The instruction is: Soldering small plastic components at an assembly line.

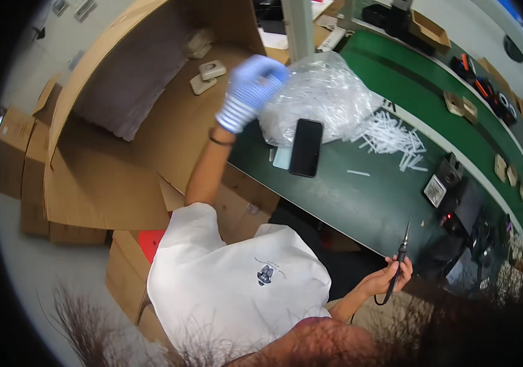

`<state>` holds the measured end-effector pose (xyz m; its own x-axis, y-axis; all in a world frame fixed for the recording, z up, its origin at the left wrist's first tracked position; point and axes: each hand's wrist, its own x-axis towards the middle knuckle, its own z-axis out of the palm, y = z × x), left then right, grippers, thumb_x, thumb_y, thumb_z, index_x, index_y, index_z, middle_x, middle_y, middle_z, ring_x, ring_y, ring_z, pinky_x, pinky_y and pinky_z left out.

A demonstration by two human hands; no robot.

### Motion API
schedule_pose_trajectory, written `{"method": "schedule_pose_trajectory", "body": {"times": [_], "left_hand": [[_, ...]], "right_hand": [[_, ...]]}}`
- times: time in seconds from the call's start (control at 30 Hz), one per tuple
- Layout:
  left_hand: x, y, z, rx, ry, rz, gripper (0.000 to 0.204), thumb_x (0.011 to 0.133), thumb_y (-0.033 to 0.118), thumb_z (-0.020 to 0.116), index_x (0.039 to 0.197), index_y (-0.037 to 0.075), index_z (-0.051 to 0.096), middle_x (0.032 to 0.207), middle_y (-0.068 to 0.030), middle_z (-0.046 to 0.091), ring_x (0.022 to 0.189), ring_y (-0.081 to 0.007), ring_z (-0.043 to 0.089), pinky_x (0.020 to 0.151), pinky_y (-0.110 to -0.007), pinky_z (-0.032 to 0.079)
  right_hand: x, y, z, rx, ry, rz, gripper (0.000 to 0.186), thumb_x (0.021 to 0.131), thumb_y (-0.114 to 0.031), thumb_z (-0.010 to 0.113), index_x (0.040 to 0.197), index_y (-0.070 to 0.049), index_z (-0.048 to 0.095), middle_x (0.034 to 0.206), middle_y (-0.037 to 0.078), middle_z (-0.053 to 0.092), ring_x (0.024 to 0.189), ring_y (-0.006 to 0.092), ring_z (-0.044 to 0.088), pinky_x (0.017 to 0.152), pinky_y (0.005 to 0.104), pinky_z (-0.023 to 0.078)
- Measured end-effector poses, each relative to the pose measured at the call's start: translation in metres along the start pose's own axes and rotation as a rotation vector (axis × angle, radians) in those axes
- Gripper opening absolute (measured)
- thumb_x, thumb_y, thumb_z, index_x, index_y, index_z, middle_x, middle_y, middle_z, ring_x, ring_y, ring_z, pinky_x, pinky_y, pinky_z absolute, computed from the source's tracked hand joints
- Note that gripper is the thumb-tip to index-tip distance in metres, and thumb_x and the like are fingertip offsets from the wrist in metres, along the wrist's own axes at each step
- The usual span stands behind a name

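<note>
Where the left arm stretches out to the left of the black phone (pixel 306 148), its blue-and-white gloved hand (pixel 253 85) is raised, fingers seemingly curled; blur hides whether it holds anything. Right of the phone and nearer the body, the bare right hand (pixel 385 279) has its fingers closed around a soldering iron (pixel 401 252), tip pointing away. A large open cardboard box (pixel 102 196) stands left of the phone, which lies on a dark green table (pixel 335 196). Just beyond it sits a clear plastic bag (pixel 326 92); rightward lie loose white tubes (pixel 390 134), then a black unit (pixel 464 211) with a red light, and farther out a green belt (pixel 390 61).
</note>
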<state>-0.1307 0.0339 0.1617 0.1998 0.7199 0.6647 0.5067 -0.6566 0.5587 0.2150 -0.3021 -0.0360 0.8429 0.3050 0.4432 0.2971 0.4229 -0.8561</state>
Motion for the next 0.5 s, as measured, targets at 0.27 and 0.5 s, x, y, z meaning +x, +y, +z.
{"method": "schedule_pose_trajectory", "body": {"times": [0.27,0.5], "left_hand": [[-0.005,-0.303,-0.090,1.008,-0.050,-0.749,0.072,0.079,0.057,0.084,0.136,0.015,0.068,0.129,-0.0232,0.069,0.136,-0.0404,0.058,0.117,-0.046,0.046],[-0.014,-0.322,-0.087,0.951,-0.090,-0.825,0.077,0.076,0.056,0.081,0.142,0.020,0.064,0.139,-0.0224,0.063,0.126,-0.0467,0.062,0.105,-0.057,0.054]], "right_hand": [[-0.006,-0.005,0.046,0.033,-0.057,0.019,0.008,0.099,-0.003,0.062,0.103,0.001,0.057,0.125,0.020,0.059,0.085,0.0276,0.067,0.065,0.0322,0.059],[-0.013,-0.011,0.045,-0.026,0.001,0.026,0.006,0.100,-0.003,0.061,0.102,0.000,0.057,0.124,0.020,0.059,0.084,0.0270,0.065,0.063,0.0321,0.057]]}}
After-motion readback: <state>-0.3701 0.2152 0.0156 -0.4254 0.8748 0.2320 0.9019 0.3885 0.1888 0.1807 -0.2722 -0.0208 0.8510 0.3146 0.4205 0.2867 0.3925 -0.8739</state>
